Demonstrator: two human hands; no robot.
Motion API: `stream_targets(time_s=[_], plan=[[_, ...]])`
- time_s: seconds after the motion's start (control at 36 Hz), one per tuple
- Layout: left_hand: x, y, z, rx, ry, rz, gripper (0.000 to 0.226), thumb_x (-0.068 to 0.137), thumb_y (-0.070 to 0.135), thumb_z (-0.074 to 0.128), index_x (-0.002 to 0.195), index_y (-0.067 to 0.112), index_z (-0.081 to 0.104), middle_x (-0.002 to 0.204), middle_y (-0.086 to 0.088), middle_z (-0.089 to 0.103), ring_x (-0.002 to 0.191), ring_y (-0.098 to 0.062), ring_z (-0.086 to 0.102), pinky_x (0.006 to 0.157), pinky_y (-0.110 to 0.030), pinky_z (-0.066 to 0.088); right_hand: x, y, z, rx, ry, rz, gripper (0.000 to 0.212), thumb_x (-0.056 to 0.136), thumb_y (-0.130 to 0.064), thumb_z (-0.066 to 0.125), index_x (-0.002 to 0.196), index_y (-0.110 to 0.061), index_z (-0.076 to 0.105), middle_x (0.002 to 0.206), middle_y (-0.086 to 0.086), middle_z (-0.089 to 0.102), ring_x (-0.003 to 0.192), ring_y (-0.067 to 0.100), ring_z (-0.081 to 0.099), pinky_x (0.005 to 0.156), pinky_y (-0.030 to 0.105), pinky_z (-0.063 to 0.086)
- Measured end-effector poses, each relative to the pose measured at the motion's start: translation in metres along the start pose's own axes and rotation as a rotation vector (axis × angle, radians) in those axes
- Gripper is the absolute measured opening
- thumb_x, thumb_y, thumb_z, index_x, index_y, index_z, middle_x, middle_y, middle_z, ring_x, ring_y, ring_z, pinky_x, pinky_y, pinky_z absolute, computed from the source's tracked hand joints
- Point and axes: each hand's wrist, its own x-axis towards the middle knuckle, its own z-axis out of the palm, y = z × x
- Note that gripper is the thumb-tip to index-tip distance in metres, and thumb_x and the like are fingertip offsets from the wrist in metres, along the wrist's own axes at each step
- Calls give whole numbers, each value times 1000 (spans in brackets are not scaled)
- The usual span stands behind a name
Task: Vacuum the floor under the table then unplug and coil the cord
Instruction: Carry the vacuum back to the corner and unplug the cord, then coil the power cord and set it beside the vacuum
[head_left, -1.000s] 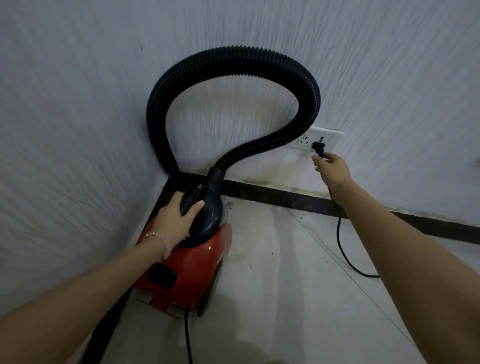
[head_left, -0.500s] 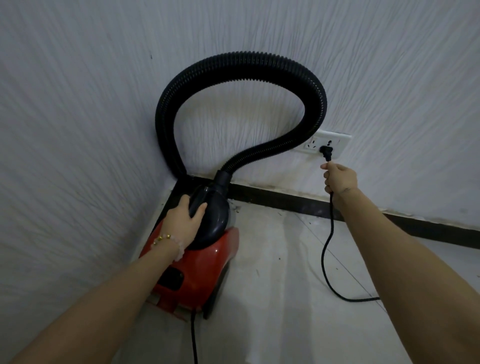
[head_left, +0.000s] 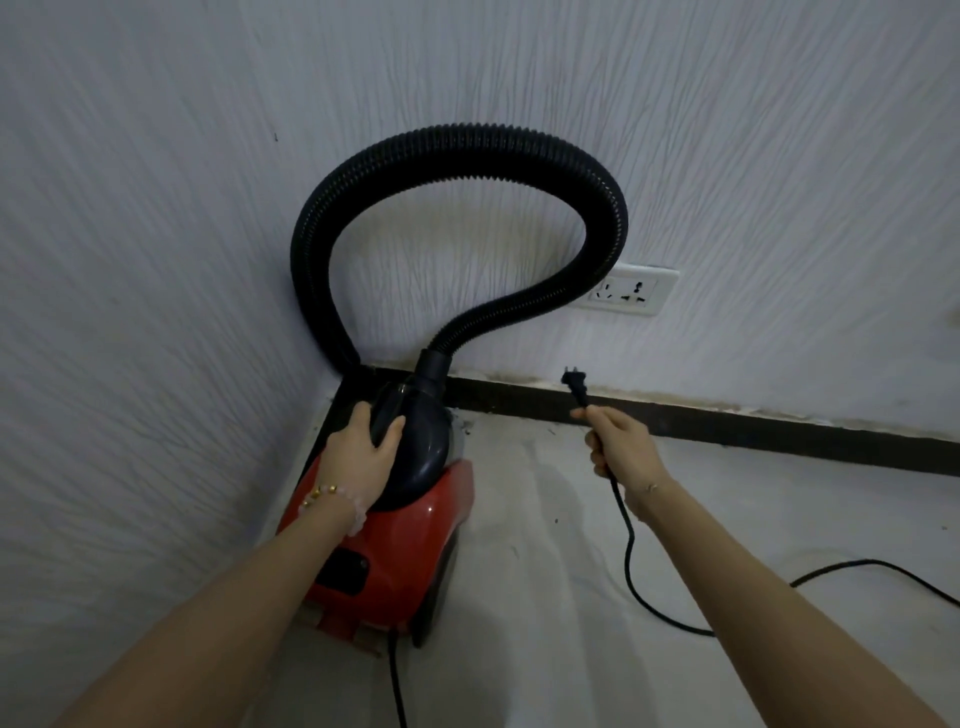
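Observation:
A red vacuum cleaner (head_left: 410, 551) with a dark top stands in the room's corner. Its black ribbed hose (head_left: 467, 150) loops up against the wall. My left hand (head_left: 363, 447) grips the dark handle on top of the vacuum. My right hand (head_left: 618, 441) holds the black cord (head_left: 628, 561) just below its plug (head_left: 575, 384), which points up, free of the wall. The white wall socket (head_left: 631, 291) above it has nothing in it. The cord trails over the floor to the right and out of view.
Textured white walls meet at the corner behind the vacuum. A dark skirting strip (head_left: 779, 426) runs along the wall's base. Pale floor (head_left: 545, 597) spreads in front. Another stretch of the cord (head_left: 397, 686) leaves the vacuum's rear toward me.
My right hand has pulled the plug out of the socket and drawn it down and back, level with the skirting. My left hand has stayed on the vacuum's handle.

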Motion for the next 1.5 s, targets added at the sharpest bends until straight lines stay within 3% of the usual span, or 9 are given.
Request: stream_targets(time_s=[0.22, 0.36, 0.53, 0.61, 0.72, 0.89, 1.22, 1.42, 1.5], plan=[[6, -4, 1, -61, -13, 34, 32, 94, 39, 47, 104, 9, 54, 74, -12, 63, 60, -24, 62, 53, -38, 55, -14, 9, 28, -111, -127, -27, 32, 94, -1, 44, 116, -15, 63, 79, 5, 57, 66, 14, 46, 62, 23, 40], [3, -6, 6, -35, 48, 76, 40, 95, 35, 47, 127, 11, 47, 115, -10, 60, 92, -22, 60, 76, -33, 51, -30, 27, 36, -162, -88, -106, 22, 96, -7, 48, 108, -13, 65, 85, 1, 67, 68, 12, 57, 65, 19, 49], [-11, -9, 16, 339, 366, 466, 47, 82, 6, 60, 129, 4, 50, 131, -19, 49, 122, -34, 44, 106, -53, 37, -62, 41, 29, -291, -144, -197, 15, 94, -11, 54, 98, -20, 65, 81, -3, 74, 64, 11, 61, 59, 16, 47], [-41, 4, 33, 263, 164, 791, 48, 83, 15, 50, 130, 8, 51, 129, -12, 54, 126, -27, 42, 117, -44, 23, -79, 46, 21, -313, -171, -197, 6, 91, -12, 59, 91, -18, 61, 78, -1, 75, 62, 10, 62, 56, 16, 49], [-88, 20, 64, 241, -340, 926, 45, 91, 32, 50, 134, 16, 48, 126, -2, 56, 123, -18, 49, 116, -34, 27, -101, 53, 5, -235, -188, -175, 8, 89, -12, 63, 92, -9, 57, 74, 3, 74, 55, 7, 60, 58, 20, 50], [-119, 33, 91, 141, -293, 921, 24, 97, 26, 47, 102, 9, 63, 99, -8, 63, 95, -21, 55, 78, -33, 45, -126, 79, -32, -300, -177, -196, 19, 88, -26, 65, 98, -11, 58, 73, 4, 72, 64, 7, 62, 68, 19, 51], [-107, 14, 87, -657, -167, 126, 32, 100, 15, 36, 70, 20, 46, 65, -4, 46, 60, -15, 44, 62, -32, 41, -159, 161, -122, -370, 9, -60, 13, 92, -14, 59, 88, -8, 69, 65, 2, 63, 63, 7, 59, 71, 20, 44], [-118, 14, 88, -679, -654, -153, 10, 93, 15, 51, 85, 15, 55, 82, -8, 69, 71, -22, 67, 78, -41, 55, -156, 157, -105, -345, 102, -174, 22, 97, -18, 50, 91, -13, 70, 63, 0, 56, 54, 7, 50, 59, 15, 43], [-124, 8, 92, -668, -819, -254, 36, 91, 33, 55, 67, 8, 64, 84, -7, 73, 80, -22, 70, 82, -44, 56, -154, 158, -102, -327, 212, -222, 22, 96, -18, 50, 89, -17, 70, 65, 2, 55, 55, 9, 47, 58, 17, 41]])
